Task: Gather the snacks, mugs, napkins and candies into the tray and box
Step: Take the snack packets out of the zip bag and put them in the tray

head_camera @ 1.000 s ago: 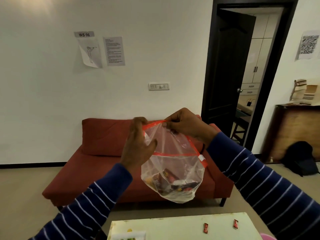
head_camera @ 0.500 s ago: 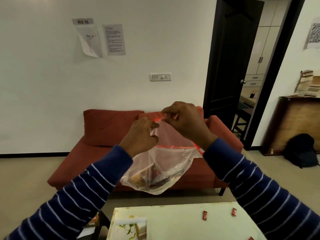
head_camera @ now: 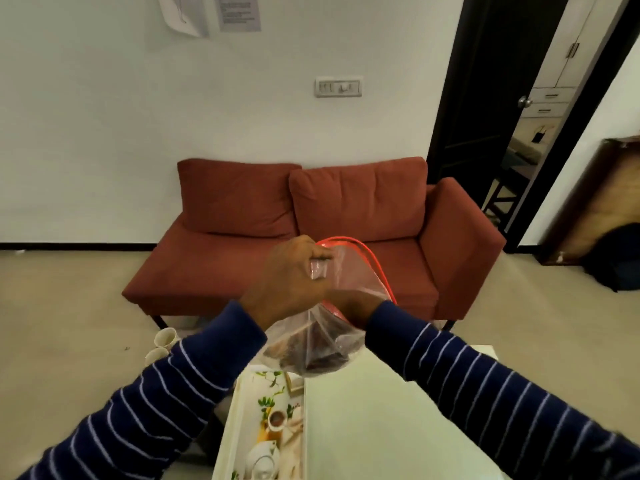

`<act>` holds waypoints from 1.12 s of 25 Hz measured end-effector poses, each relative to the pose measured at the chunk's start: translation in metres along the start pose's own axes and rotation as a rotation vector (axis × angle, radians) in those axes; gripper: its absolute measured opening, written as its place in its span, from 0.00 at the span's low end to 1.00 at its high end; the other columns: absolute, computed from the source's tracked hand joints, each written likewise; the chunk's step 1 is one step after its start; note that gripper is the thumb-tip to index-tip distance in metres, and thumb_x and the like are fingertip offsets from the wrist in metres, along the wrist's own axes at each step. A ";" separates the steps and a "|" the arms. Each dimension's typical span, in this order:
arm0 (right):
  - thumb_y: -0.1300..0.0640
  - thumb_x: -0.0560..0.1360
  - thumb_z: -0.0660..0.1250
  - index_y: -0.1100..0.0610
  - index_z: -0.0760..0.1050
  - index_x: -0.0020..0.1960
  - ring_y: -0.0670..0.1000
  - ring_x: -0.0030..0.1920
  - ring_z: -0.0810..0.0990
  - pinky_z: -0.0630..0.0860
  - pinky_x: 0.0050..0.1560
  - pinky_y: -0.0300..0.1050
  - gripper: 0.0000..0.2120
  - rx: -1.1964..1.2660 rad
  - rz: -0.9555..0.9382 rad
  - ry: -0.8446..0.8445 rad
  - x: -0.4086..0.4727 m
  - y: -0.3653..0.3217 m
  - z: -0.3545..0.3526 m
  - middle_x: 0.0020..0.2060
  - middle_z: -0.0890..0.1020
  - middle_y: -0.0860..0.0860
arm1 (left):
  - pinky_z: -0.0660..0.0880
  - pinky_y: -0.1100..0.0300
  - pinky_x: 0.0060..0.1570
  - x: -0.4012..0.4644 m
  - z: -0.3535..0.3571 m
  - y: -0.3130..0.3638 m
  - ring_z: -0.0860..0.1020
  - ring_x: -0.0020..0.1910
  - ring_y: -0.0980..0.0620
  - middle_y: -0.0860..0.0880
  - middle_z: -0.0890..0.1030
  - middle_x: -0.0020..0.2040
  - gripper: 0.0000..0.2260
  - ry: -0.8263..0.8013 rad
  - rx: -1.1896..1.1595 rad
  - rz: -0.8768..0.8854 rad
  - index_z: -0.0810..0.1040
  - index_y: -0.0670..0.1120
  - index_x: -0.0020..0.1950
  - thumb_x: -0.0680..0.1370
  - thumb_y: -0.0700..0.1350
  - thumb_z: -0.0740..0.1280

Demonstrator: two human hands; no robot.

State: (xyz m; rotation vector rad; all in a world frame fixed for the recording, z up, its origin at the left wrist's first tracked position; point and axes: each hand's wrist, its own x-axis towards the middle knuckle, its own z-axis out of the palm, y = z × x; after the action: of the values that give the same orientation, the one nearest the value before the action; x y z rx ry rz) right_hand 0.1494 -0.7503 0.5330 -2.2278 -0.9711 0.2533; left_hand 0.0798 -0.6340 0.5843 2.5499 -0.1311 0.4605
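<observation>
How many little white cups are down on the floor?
2 small cream-white ceramic cups show, on the floor beside the table: one nearer the red sofa, the other just below it, partly cut off by the striped left sleeve, which may hide more.

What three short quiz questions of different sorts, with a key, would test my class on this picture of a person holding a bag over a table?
1. True or false: the left hand grips the bag near its red-edged top.
2. Multiple choice: the printed tray lies (A) on the sofa, (B) at the table's left edge, (C) on the floor by the door.
3. Fill in: the mugs stand left of the table, in front of the red ____.

Key: 1 true; 2 B; 3 sofa.
</observation>
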 end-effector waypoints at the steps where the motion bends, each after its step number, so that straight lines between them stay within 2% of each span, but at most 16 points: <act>1: 0.60 0.83 0.58 0.50 0.66 0.66 0.41 0.52 0.77 0.66 0.40 0.18 0.13 -0.178 -0.013 -0.093 -0.002 0.007 0.016 0.50 0.71 0.43 | 0.67 0.75 0.43 -0.005 0.003 -0.003 0.74 0.42 0.60 0.55 0.78 0.46 0.21 -0.002 -0.013 -0.023 0.83 0.48 0.61 0.68 0.38 0.73; 2: 0.59 0.84 0.56 0.52 0.65 0.68 0.39 0.50 0.77 0.65 0.41 0.18 0.13 -0.255 0.009 -0.149 -0.006 0.010 0.026 0.51 0.73 0.43 | 0.66 0.76 0.42 -0.010 0.005 -0.007 0.73 0.41 0.61 0.55 0.77 0.46 0.22 -0.009 -0.027 -0.049 0.83 0.48 0.62 0.68 0.37 0.72; 3: 0.58 0.84 0.55 0.57 0.67 0.70 0.42 0.54 0.77 0.66 0.47 0.23 0.15 -0.302 -0.006 -0.170 -0.006 0.019 0.039 0.57 0.76 0.47 | 0.66 0.76 0.42 -0.015 0.008 -0.013 0.72 0.41 0.61 0.54 0.78 0.47 0.22 -0.020 -0.037 -0.079 0.83 0.48 0.62 0.69 0.37 0.72; 4: 0.59 0.84 0.56 0.63 0.68 0.71 0.49 0.58 0.76 0.69 0.56 0.34 0.17 -0.336 -0.030 -0.176 -0.004 0.023 0.049 0.63 0.77 0.55 | 0.66 0.76 0.42 -0.021 0.011 -0.019 0.73 0.41 0.59 0.53 0.79 0.47 0.22 -0.026 -0.047 -0.105 0.83 0.48 0.62 0.68 0.37 0.72; 5: 0.60 0.84 0.55 0.66 0.69 0.70 0.55 0.61 0.75 0.69 0.59 0.43 0.18 -0.376 -0.039 -0.206 -0.001 0.030 0.059 0.66 0.76 0.60 | 0.65 0.75 0.41 -0.027 0.014 -0.026 0.73 0.41 0.58 0.52 0.79 0.47 0.22 -0.023 -0.060 -0.130 0.83 0.48 0.62 0.68 0.37 0.72; 6: 0.60 0.84 0.54 0.66 0.70 0.69 0.59 0.62 0.75 0.69 0.60 0.49 0.17 -0.399 -0.041 -0.281 0.002 0.032 0.069 0.66 0.76 0.63 | 0.65 0.75 0.41 -0.034 0.017 -0.033 0.73 0.41 0.58 0.53 0.79 0.47 0.22 -0.012 -0.071 -0.155 0.84 0.48 0.61 0.67 0.38 0.73; 8: 0.61 0.83 0.55 0.64 0.75 0.62 0.63 0.57 0.78 0.74 0.58 0.55 0.14 -0.373 -0.003 -0.404 0.007 0.025 0.085 0.58 0.80 0.64 | 0.65 0.76 0.41 -0.050 0.026 -0.052 0.74 0.40 0.59 0.54 0.78 0.46 0.22 -0.001 -0.071 -0.217 0.83 0.49 0.61 0.67 0.39 0.74; 10: 0.61 0.80 0.60 0.63 0.80 0.53 0.63 0.49 0.81 0.78 0.50 0.55 0.11 -0.413 -0.019 -0.465 0.012 0.020 0.095 0.50 0.83 0.62 | 0.65 0.75 0.46 -0.068 0.037 -0.073 0.76 0.46 0.57 0.53 0.78 0.50 0.23 -0.035 -0.045 -0.290 0.82 0.48 0.63 0.68 0.40 0.75; 12: 0.61 0.78 0.64 0.61 0.81 0.49 0.62 0.47 0.82 0.78 0.46 0.52 0.08 -0.522 -0.123 -0.477 0.018 0.016 0.107 0.47 0.83 0.60 | 0.64 0.70 0.56 -0.088 0.052 -0.097 0.77 0.58 0.52 0.49 0.79 0.58 0.25 -0.107 -0.047 -0.388 0.79 0.48 0.67 0.69 0.42 0.76; 15: 0.58 0.78 0.65 0.55 0.82 0.54 0.57 0.48 0.82 0.79 0.46 0.46 0.08 -0.608 -0.200 -0.470 0.022 0.010 0.124 0.49 0.83 0.55 | 0.66 0.65 0.62 -0.116 0.071 -0.131 0.75 0.64 0.52 0.50 0.77 0.66 0.26 -0.156 -0.045 -0.541 0.76 0.51 0.70 0.73 0.49 0.76; 18: 0.56 0.78 0.65 0.52 0.82 0.53 0.56 0.48 0.80 0.68 0.39 0.44 0.08 -0.549 -0.203 -0.399 0.024 0.006 0.122 0.47 0.82 0.53 | 0.73 0.57 0.66 -0.139 0.078 -0.162 0.75 0.64 0.53 0.50 0.76 0.66 0.27 -0.169 -0.082 -0.662 0.75 0.49 0.70 0.73 0.47 0.76; 20: 0.54 0.76 0.66 0.50 0.83 0.52 0.55 0.48 0.79 0.70 0.38 0.46 0.09 -0.444 -0.185 -0.304 0.029 0.014 0.111 0.43 0.82 0.50 | 0.74 0.57 0.64 -0.154 0.077 -0.183 0.76 0.62 0.52 0.49 0.77 0.64 0.27 -0.169 -0.096 -0.731 0.76 0.47 0.69 0.71 0.43 0.77; 22: 0.55 0.75 0.68 0.48 0.85 0.52 0.53 0.42 0.80 0.74 0.36 0.48 0.09 -0.334 -0.155 -0.166 0.036 0.029 0.106 0.38 0.82 0.48 | 0.75 0.57 0.61 -0.169 0.076 -0.203 0.78 0.59 0.50 0.49 0.78 0.61 0.26 -0.169 -0.104 -0.818 0.78 0.45 0.67 0.70 0.43 0.78; 25: 0.65 0.75 0.69 0.50 0.85 0.55 0.46 0.30 0.80 0.77 0.31 0.45 0.14 0.025 -0.014 -0.025 0.045 0.057 0.122 0.31 0.82 0.47 | 0.75 0.56 0.62 -0.193 0.080 -0.224 0.78 0.58 0.50 0.49 0.78 0.60 0.27 -0.195 -0.120 -0.911 0.78 0.45 0.68 0.70 0.42 0.78; 28: 0.70 0.74 0.67 0.52 0.84 0.55 0.48 0.34 0.85 0.82 0.35 0.44 0.18 0.216 0.048 0.005 0.060 0.080 0.154 0.35 0.86 0.50 | 0.76 0.56 0.60 -0.214 0.081 -0.229 0.78 0.55 0.52 0.49 0.79 0.58 0.26 -0.209 -0.147 -0.957 0.78 0.45 0.67 0.70 0.43 0.79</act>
State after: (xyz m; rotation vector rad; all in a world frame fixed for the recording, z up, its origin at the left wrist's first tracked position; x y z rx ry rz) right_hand 0.1722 -0.6673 0.3707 -2.0548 -0.8467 0.3574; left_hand -0.0541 -0.4821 0.3316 2.1807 0.9010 -0.1840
